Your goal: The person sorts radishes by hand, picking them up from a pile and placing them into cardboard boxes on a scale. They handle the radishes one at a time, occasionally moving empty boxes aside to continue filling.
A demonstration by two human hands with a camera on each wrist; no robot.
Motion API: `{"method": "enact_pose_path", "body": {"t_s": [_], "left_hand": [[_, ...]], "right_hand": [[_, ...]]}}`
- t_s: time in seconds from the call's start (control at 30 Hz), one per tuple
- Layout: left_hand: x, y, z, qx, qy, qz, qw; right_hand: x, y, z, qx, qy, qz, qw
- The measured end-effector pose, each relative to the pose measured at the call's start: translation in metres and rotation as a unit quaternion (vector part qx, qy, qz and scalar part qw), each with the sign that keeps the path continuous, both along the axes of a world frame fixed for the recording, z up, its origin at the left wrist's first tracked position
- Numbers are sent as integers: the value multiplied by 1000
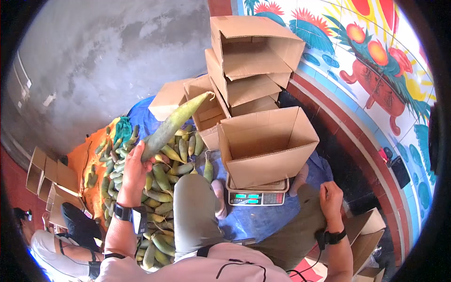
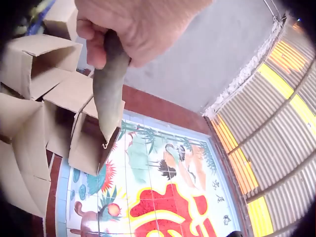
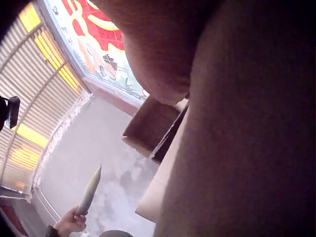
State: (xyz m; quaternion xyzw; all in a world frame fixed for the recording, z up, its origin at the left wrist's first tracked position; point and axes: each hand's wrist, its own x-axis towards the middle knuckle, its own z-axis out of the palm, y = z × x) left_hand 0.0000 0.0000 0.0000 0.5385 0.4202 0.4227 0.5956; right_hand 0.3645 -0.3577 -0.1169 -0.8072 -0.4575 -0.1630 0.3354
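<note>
My left hand (image 1: 134, 170) grips a large green radish (image 1: 171, 124) by its thick end. The radish slants up and away, its pale tapered end tipped with a thin root. In the left wrist view, fingers (image 2: 96, 52) wrap round its top while the tail points down. Below that hand lies a heap of green radishes (image 1: 159, 207). My right hand (image 1: 331, 199) rests by the right knee, fingers loosely curled, nothing seen in it. An open cardboard box (image 1: 268, 160) sits on a digital scale (image 1: 257, 198) with lit green digits, between my legs.
Stacked cardboard boxes (image 1: 253, 56) lie on their sides behind the scale. A blue tarp (image 1: 263, 223) and an orange sheet (image 1: 77, 162) cover parts of the floor. Another person (image 1: 61, 254) is at lower left, near more boxes (image 1: 51, 174). A box (image 1: 364, 235) stands at lower right.
</note>
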Motion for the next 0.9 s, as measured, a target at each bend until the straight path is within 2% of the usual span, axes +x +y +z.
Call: {"method": "enact_pose_path", "body": {"t_s": [0.07, 0.1, 0.17, 0.2, 0.23, 0.5, 0.57, 0.7, 0.77, 0.9], "left_hand": [[4, 3, 13, 19, -12, -10, 1000], [8, -30, -9, -14, -24, -8, 1000], [11, -30, -3, -11, -6, -41, 999], [22, -35, 2, -12, -5, 7, 1000], [27, -33, -7, -25, -15, 5, 1000], [73, -43, -45, -71, -8, -137, 988], [87, -40, -56, -64, 1, -196, 979], [123, -49, -69, -59, 18, -235, 970], [137, -54, -73, -29, 37, -253, 966], [156, -57, -78, -6, 12, -308, 951]], "right_hand": [[-4, 14, 1, 34, 6, 2, 999], [0, -24, 13, 0, -5, 3, 1000], [-4, -15, 8, 8, 5, -6, 1000], [-7, -11, 5, 14, 8, -5, 1000], [-6, -11, 4, 15, 5, -9, 1000], [0, -5, 3, 30, 17, -2, 999], [2, 1, 15, 30, 81, 3, 996], [-13, 35, 73, 20, 4, 40, 999], [-22, 59, 98, 6, -109, 92, 990], [-23, 101, 108, -83, -174, 141, 971]]}}
